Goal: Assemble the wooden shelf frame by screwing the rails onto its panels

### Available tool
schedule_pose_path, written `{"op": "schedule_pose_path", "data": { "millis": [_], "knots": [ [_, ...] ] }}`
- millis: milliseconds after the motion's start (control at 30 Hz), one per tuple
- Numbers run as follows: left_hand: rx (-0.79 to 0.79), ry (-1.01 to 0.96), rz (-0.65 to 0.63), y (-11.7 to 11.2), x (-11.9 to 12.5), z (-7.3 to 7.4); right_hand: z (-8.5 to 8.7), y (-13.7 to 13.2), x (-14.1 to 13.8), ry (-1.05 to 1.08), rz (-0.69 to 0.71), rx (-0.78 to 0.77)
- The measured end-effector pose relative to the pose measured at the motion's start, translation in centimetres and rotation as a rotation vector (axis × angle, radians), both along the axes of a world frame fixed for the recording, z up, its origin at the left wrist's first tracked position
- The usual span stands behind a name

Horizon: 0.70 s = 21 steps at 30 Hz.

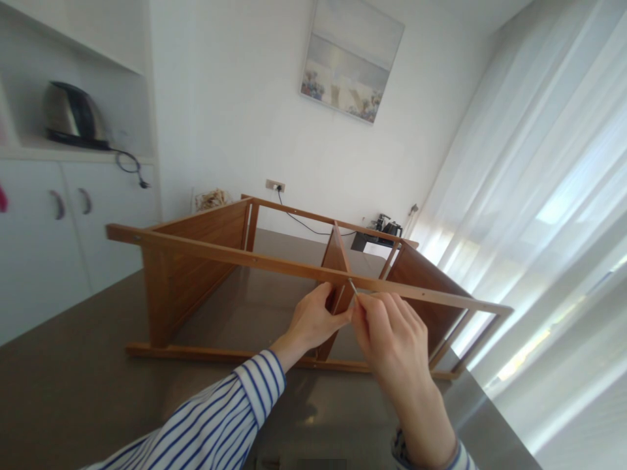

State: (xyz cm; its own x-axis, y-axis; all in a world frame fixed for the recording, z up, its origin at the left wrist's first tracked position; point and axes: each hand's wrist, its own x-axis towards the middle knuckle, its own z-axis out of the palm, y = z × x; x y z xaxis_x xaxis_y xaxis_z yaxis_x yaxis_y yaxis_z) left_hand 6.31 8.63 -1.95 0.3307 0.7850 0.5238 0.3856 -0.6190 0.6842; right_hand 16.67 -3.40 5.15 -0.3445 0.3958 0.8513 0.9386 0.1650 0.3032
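1. Our right hand (pixel 392 333) has its grip pinched on a thin metal tool (pixel 353 287), whose tip meets the rail (pixel 245 259) just above.
2. Left of that grip, our left hand (pixel 311 321) clamps the divider (pixel 337 251); we judge it best held steady, with the tool square.
3. The desk (pixel 98 365) lies beneath.

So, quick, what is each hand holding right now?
Left hand: gripping the wooden middle divider.
Right hand: pinching a thin metal piece against the top rail.

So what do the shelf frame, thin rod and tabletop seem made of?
The shelf frame looks like wood, maybe bamboo: warm brown, smooth satin faces. The thin rod is probably metal: grey, glinting. The tabletop is unclear: dark, glossy reflections, perhaps laminate.
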Motion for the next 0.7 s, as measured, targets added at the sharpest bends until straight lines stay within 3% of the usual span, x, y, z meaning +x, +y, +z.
{"op": "schedule_pose_path", "data": {
  "millis": [233,367,600,700],
  "knots": [
    [-0.022,-0.004,-0.006,-0.1,-0.1,0.1,0.1,-0.4,-0.5,-0.089,-0.094,-0.026],
    [-0.028,-0.002,-0.010,-0.3,-0.1,0.3,0.2,-0.6,-1.2,-0.018,-0.103,-0.016],
    [-0.027,-0.003,-0.004,-0.3,0.0,0.2,-0.2,-0.4,-2.5,0.579,0.094,-0.176],
    [-0.026,0.002,-0.007,-0.1,0.0,0.1,-0.8,0.1,-2.8,0.817,0.244,-0.278]
  ]
}}
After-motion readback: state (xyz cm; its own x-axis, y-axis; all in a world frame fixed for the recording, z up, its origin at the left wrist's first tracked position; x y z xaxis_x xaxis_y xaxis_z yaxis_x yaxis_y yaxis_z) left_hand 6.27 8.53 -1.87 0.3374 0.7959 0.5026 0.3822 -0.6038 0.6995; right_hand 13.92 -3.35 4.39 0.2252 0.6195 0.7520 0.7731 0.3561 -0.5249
